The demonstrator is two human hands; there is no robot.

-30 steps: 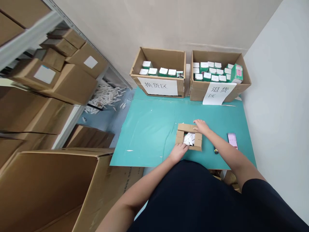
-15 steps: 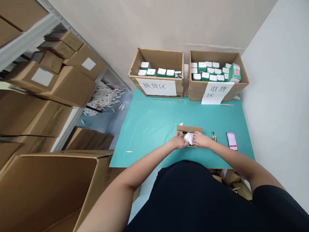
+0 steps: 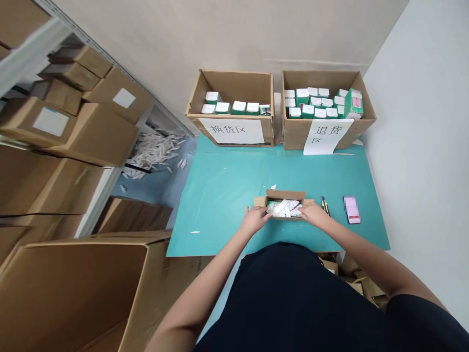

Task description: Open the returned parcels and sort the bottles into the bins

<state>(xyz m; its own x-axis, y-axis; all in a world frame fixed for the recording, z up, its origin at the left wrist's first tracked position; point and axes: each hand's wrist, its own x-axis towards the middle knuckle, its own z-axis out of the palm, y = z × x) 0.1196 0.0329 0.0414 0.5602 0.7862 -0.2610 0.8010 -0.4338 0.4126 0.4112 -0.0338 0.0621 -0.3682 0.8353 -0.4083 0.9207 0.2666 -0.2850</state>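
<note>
A small open carton (image 3: 286, 194) lies on the green table (image 3: 234, 181) near its front edge, flaps spread. Inside it are white crumpled paper (image 3: 287, 208) and a green-and-white item (image 3: 273, 206). At the carton's left end is my left hand (image 3: 255, 219), fingers apart, fingertips touching the rim and the left flap. My right hand (image 3: 309, 213) is at the right end, its fingers over the edge by the paper; whether it grips anything is too small to tell.
Two large cartons (image 3: 232, 80) (image 3: 318, 78) with paper signs hold green-and-white boxes at the back. A yellow-black cutter (image 3: 325, 206) and a phone (image 3: 352, 209) lie right. Left are shelves of cartons (image 3: 102, 132) and a big open box (image 3: 144, 293).
My hands have moved apart from the middle of the small carton to its two ends. Its side flaps and more of its contents now show. The camera view has shifted slightly.
</note>
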